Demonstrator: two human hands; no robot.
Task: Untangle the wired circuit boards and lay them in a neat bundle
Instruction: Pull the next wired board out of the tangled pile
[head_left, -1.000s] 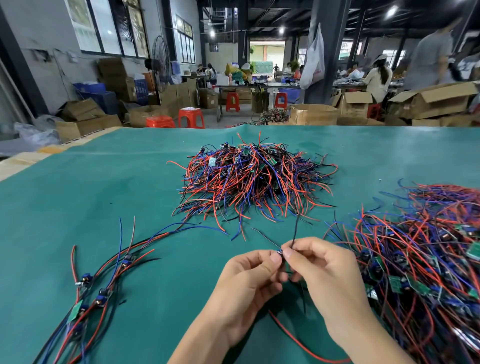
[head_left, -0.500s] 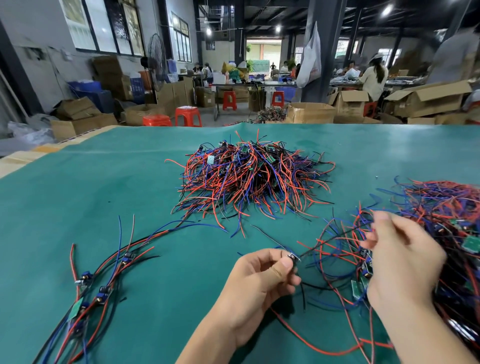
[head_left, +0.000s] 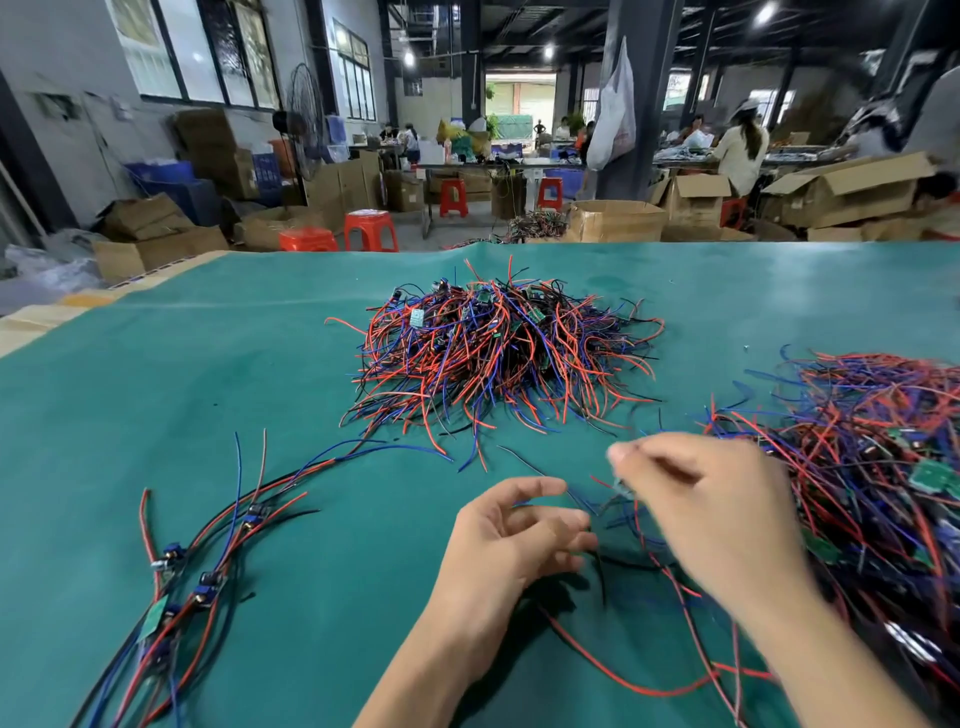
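A tangled pile of red, blue and black wired circuit boards (head_left: 498, 358) lies mid-table on the green mat (head_left: 156, 395). A second, larger tangle (head_left: 878, 467) spreads along the right edge. The laid-out bundle (head_left: 208, 577), with blue parts and small green boards, runs along the lower left. My left hand (head_left: 514, 545) hovers at the lower centre with its thumb apart and its fingers curled around thin blue and black wires. My right hand (head_left: 711, 509) is motion-blurred just right of it and pinches a wired piece at its fingertips.
A long red wire (head_left: 623, 680) loops on the mat under my right forearm. Beyond the table's far edge are cardboard boxes (head_left: 613, 221), red stools (head_left: 370, 231) and people at other benches.
My right hand came back left from the right tangle, drawing wires with it, and now sits close to my left hand. My left thumb has lifted off the fingertip pinch.
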